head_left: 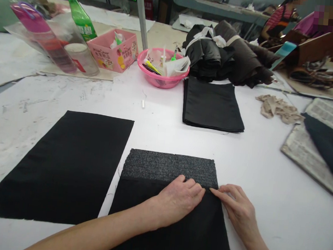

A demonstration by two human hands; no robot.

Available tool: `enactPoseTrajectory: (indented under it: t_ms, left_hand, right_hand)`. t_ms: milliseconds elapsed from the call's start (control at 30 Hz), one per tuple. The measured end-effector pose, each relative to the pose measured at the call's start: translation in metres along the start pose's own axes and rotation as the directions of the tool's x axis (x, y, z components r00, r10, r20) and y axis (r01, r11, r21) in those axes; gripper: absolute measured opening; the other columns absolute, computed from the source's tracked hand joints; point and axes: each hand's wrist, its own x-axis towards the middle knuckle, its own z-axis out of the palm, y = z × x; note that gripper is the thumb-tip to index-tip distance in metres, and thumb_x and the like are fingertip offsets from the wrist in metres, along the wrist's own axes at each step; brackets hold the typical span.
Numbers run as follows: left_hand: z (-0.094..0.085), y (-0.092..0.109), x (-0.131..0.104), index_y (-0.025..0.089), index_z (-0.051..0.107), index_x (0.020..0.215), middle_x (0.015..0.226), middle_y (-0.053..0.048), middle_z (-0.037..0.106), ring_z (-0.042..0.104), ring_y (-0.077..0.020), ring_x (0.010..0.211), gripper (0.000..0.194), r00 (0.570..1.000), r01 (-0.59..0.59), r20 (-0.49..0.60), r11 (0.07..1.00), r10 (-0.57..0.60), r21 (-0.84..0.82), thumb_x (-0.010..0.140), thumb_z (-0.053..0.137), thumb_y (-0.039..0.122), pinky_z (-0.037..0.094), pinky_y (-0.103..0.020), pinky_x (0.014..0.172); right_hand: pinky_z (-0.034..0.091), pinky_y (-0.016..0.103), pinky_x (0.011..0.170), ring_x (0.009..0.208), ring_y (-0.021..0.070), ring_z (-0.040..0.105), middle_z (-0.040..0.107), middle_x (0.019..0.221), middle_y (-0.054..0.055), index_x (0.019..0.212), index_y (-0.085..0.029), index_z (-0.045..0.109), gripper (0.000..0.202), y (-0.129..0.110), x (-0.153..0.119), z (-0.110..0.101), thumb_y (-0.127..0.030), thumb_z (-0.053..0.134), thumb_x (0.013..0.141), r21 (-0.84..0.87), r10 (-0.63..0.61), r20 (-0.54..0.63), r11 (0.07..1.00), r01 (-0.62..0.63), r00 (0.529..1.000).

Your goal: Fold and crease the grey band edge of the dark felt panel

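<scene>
A black fabric panel (152, 221) lies before me, with a speckled dark grey strip (168, 167) along its far end. Where the two meet, a straight seam or folded edge runs across. My left hand (179, 198) is closed, its curled fingers gripping the black fabric at this line, right of the middle. At the right end of the same line, my right hand (238, 205) pinches the fabric's edge between thumb and fingers. The left forearm crosses over the panel and covers part of it. Another black fabric panel (72, 167) lies flat to the left.
A stack of black fabric pieces (213, 105) lies beyond my hands, with dark bundled rolls (219, 52) behind. A pink basin (161, 81), pink box (111, 52), jar (81, 59) and green bottle (80, 20) stand at the back. A beige cloth scrap (280, 109) lies right.
</scene>
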Motion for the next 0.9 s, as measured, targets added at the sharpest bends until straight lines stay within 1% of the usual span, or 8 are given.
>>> enactPoseTrajectory:
  t_ms: [200, 467, 600, 733, 900]
  left_hand:
    - [0.000, 0.001, 0.002, 0.015, 0.050, 0.119, 0.093, -0.004, 0.052, 0.048, -0.0184, 0.085, 0.024, 1.000, 0.006, 0.018, 1.000, -0.006, 0.016, 0.101, 0.034, 0.018, 0.036, -0.035, 0.072]
    - [0.004, 0.008, 0.006, 0.013, 0.055, 0.107, 0.100, -0.006, 0.052, 0.047, -0.0189, 0.088, 0.021, 0.999, -0.032, 0.030, 0.999, 0.031, 0.024, 0.100, 0.035, 0.014, 0.037, -0.035, 0.072]
    - [0.003, 0.006, 0.008, 0.013, 0.053, 0.111, 0.098, -0.005, 0.052, 0.047, -0.0184, 0.086, 0.022, 0.999, -0.036, 0.024, 0.999, 0.035, 0.014, 0.101, 0.034, 0.016, 0.037, -0.035, 0.071]
    - [0.001, 0.006, 0.011, 0.013, 0.051, 0.117, 0.094, -0.004, 0.052, 0.047, -0.0182, 0.085, 0.023, 1.000, -0.029, 0.011, 1.000, 0.029, 0.003, 0.101, 0.035, 0.018, 0.037, -0.035, 0.071]
    - [0.002, 0.008, 0.015, 0.014, 0.050, 0.118, 0.094, -0.005, 0.052, 0.048, -0.0183, 0.085, 0.023, 0.999, -0.025, 0.030, 1.000, 0.025, -0.002, 0.101, 0.036, 0.019, 0.038, -0.035, 0.071]
  right_hand:
    - [0.048, 0.037, 0.081, 0.097, 0.0215, 0.054, 0.057, 0.104, 0.006, 0.122, -0.031, 0.062, 0.032, 0.001, -0.003, -0.002, -0.016, 0.046, 0.099, 0.028, 0.031, -0.005, 0.999, -0.031, 1.000]
    - [0.049, 0.036, 0.079, 0.095, 0.0201, 0.054, 0.056, 0.101, 0.005, 0.120, -0.030, 0.062, 0.031, -0.003, -0.003, -0.001, -0.013, 0.048, 0.099, 0.054, 0.037, -0.055, 0.998, -0.034, 0.998]
    - [0.049, 0.036, 0.079, 0.096, 0.0197, 0.054, 0.056, 0.102, 0.005, 0.120, -0.030, 0.062, 0.031, -0.003, -0.005, 0.001, -0.013, 0.049, 0.099, 0.047, 0.044, -0.069, 0.998, -0.041, 0.997]
    - [0.049, 0.037, 0.081, 0.096, 0.0197, 0.055, 0.057, 0.102, 0.005, 0.121, -0.031, 0.062, 0.032, -0.003, -0.008, 0.004, -0.012, 0.049, 0.099, 0.003, 0.032, -0.092, 0.999, -0.032, 0.995]
    - [0.049, 0.037, 0.083, 0.096, 0.0198, 0.056, 0.059, 0.104, 0.004, 0.125, -0.034, 0.061, 0.037, -0.004, -0.011, 0.007, -0.011, 0.049, 0.098, -0.051, 0.048, -0.108, 0.997, -0.054, 0.993]
